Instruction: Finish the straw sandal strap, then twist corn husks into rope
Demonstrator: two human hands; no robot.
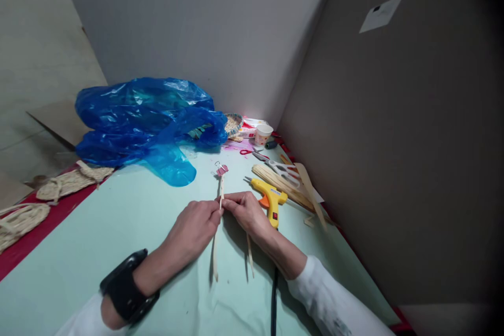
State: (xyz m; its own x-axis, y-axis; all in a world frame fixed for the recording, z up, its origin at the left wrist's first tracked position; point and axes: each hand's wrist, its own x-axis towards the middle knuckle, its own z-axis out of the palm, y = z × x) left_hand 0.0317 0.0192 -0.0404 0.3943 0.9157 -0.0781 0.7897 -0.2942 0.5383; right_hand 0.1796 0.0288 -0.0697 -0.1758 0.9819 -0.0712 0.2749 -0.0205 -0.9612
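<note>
A narrow braid of pale straw strips [222,185] runs toward me from a pink binder clip [222,170] lying on the light green tabletop. My left hand [200,223] pinches the strips at the braid's near end. From the other side, my right hand [249,214] closes its thumb and fingers on the same spot. One loose strip [214,262] hangs below my left hand, and another strip [250,257] trails beneath my right wrist. Close to my right hand lies a yellow glue gun [271,197] with an orange trigger.
Behind are a crumpled blue plastic bag [145,115], a small woven basket [233,124] and a paper cup [263,134]. Scissors [281,169] and a bundle of straw [281,185] lie right. Braided straw pieces [71,182] sit on the left edge. A black cord [274,299] runs toward me.
</note>
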